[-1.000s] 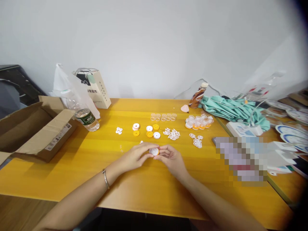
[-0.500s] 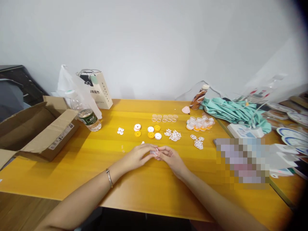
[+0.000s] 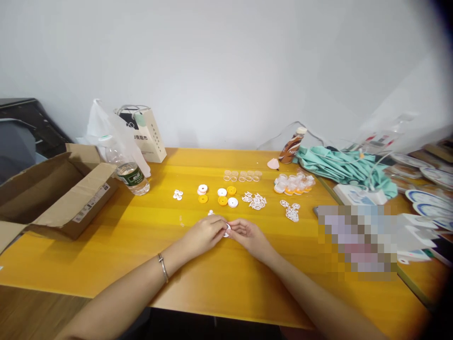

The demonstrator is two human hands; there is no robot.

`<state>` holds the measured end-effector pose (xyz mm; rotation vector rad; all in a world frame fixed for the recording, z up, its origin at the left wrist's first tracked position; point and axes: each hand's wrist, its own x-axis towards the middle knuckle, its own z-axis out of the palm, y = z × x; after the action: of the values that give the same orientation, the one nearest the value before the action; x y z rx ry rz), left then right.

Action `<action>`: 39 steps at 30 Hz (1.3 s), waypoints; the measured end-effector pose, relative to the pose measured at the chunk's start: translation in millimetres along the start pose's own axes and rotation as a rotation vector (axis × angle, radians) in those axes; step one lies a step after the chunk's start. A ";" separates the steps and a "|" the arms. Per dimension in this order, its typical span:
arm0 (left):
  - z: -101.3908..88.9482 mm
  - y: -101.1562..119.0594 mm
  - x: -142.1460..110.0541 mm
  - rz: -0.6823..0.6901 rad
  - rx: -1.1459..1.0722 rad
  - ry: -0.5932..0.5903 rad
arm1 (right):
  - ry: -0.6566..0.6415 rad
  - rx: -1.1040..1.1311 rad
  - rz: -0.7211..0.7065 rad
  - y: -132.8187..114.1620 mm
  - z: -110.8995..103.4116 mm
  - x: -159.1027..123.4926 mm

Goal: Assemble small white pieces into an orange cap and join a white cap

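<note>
My left hand (image 3: 204, 234) and my right hand (image 3: 247, 236) meet at the middle of the yellow table (image 3: 219, 278). Both pinch one small white round part (image 3: 227, 230) between their fingertips. A bracelet (image 3: 163, 267) is on my left wrist. Just beyond the hands lie white and yellow discs (image 3: 222, 197), a heap of white cut-out pieces (image 3: 255, 199), another small heap (image 3: 290, 211), a row of clear rings (image 3: 242, 175) and a cluster of clear cups (image 3: 294, 182).
An open cardboard box (image 3: 53, 189) sits at the left edge, with a water bottle (image 3: 128, 170) and a paper bag (image 3: 145, 134) behind it. A brown drink bottle (image 3: 292, 144), green cloth (image 3: 345, 167) and plates (image 3: 430, 196) crowd the right side.
The hands have closed tighter around the white part, covering its orange side, and the view has shifted slightly.
</note>
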<state>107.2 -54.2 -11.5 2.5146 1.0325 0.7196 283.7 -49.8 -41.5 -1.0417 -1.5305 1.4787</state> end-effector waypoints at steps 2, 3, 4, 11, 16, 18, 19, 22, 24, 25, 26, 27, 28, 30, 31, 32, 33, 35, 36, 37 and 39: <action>0.3 0.4 -0.8 -0.015 0.019 -0.020 | 0.042 -0.118 -0.055 -0.7 -5.4 1.5; 0.3 0.7 -1.0 -0.029 0.023 -0.036 | 0.088 -0.191 -0.081 -1.9 -11.4 2.9; 0.3 0.9 -1.1 -0.044 0.022 -0.052 | 0.145 -0.275 -0.110 -3.8 -20.1 4.7; 2.0 -0.5 -0.3 -0.104 -0.076 -0.062 | 0.690 -1.049 -0.284 -12.4 -126.5 16.1; 1.3 2.0 0.3 -0.128 -0.105 -0.053 | 0.733 -1.388 -0.052 1.3 -164.8 13.2; 0.3 4.3 0.7 -0.135 -0.112 -0.057 | 0.717 -1.425 -0.009 4.9 -166.7 12.7; -0.1 5.4 0.9 -0.136 -0.115 -0.059 | 0.703 -1.432 -0.001 5.9 -166.4 12.9; -0.8 7.1 0.9 -0.134 -0.119 -0.060 | 0.654 -1.415 0.010 6.3 -164.7 14.5; -0.6 6.7 0.8 -0.135 -0.118 -0.060 | 0.640 -1.383 0.016 5.1 -164.0 15.6; -0.4 6.3 0.7 -0.136 -0.116 -0.062 | 0.641 -1.363 0.012 3.9 -163.6 15.9; -0.2 5.9 0.8 -0.136 -0.115 -0.063 | 0.646 -1.337 -0.003 2.3 -162.9 16.0; -0.1 5.6 0.9 -0.135 -0.115 -0.065 | 0.654 -1.303 -0.025 0.3 -161.6 16.0; -0.1 5.6 1.0 -0.133 -0.116 -0.066 | 0.665 -1.252 -0.050 -2.1 -159.4 15.8; -0.8 6.6 1.4 -0.127 -0.126 -0.061 | 0.686 -1.076 -0.102 -7.6 -151.3 15.3; -1.5 7.6 1.6 -0.125 -0.135 -0.049 | 0.690 -0.945 -0.122 -10.4 -144.9 15.0; -2.4 8.8 1.9 -0.125 -0.145 -0.028 | 0.668 -0.787 -0.142 -12.8 -136.6 14.6; -3.3 10.0 2.0 -0.125 -0.156 0.000 | 0.639 -0.616 -0.156 -14.9 -126.5 14.1; -5.1 12.1 2.3 -0.122 -0.177 0.061 | 0.474 -0.338 -0.161 -17.6 -101.8 12.6; -5.7 12.7 2.3 -0.118 -0.184 0.088 | 0.366 -0.237 -0.151 -18.3 -88.1 11.4; -6.0 13.0 2.4 -0.114 -0.189 0.109 | 0.275 -0.170 -0.133 -18.8 -74.3 10.0; -5.8 12.3 2.4 -0.108 -0.194 0.130 | 0.114 -0.095 -0.093 -19.2 -49.1 6.5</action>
<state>112.3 -60.3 -0.2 2.2549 1.0765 0.9146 325.4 -24.9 -20.1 -1.0758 -1.5586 1.2722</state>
